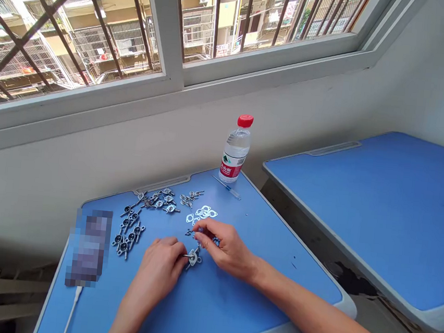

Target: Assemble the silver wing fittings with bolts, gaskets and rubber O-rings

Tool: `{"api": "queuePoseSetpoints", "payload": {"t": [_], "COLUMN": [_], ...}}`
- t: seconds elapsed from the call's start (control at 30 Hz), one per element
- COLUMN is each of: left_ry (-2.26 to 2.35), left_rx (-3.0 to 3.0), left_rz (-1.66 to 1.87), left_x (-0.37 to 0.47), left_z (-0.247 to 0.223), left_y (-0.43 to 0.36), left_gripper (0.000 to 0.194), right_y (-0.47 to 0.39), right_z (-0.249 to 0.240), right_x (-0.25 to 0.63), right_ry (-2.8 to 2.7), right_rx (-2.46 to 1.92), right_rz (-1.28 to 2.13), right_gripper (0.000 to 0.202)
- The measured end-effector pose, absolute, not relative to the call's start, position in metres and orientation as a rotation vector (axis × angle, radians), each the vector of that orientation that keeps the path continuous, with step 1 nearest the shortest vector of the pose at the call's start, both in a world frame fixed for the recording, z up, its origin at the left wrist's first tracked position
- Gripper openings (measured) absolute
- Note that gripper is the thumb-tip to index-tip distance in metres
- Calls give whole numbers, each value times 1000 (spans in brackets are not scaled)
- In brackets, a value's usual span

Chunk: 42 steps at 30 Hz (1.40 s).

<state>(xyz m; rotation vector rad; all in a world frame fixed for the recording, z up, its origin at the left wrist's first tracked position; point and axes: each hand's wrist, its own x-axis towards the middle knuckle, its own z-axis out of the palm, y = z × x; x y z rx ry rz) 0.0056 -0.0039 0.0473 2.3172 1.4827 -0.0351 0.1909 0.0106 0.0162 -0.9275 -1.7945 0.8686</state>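
Blue desk [249, 295] beneath a barred window [174, 67].

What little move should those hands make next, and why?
I'd probably ease the right hand toward the flanged metal fitting: the left hand seems to steady it by its stem, and the right fingertips are drawn together just beyond it, though whatever they may hold is too small to tell.

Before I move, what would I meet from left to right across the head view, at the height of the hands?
Blurred-out object, black-centred parts, left hand, metal part between the hands, right hand, second blue desk.
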Motion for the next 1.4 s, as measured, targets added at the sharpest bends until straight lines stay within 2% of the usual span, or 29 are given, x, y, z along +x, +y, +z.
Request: {"api": "queuePoseSetpoints", "payload": {"t": [0.33, 0.67, 0.8, 1.0, 1.13, 1.3, 1.4], "left_ry": [1458, 1412, 1429, 1438, 1411, 1468, 1512], "left_rx": [2261, 2187, 2184, 2268, 2251, 2194, 2218], "left_rz": [31, 134, 134, 44, 68, 133, 114], "left_x": [4, -1, 4, 8, 6, 4, 6], "left_z": [51, 46, 49, 46, 44, 46, 49], "left_y": [-7, -4, -8, -8, -7, -9, -10], "left_gripper": [12, 30, 18, 9, 14, 29, 29], "right_y": [10, 11, 12, 11, 11, 11, 11], "right_z": [17, 19, 19, 18, 19, 20, 18], "right_x": [190, 192, 192, 191, 191, 192, 192], "right_ry": [-1693, -1661, -1677, -1754, -1758, -1767, -1770], "right_rx": [-978, -999, -1007, -981, -981, -982, -989], "right_rz": [966, 937, 916, 900, 926, 913, 900], "right_gripper": [9, 10, 12, 11, 12, 12, 11]}}
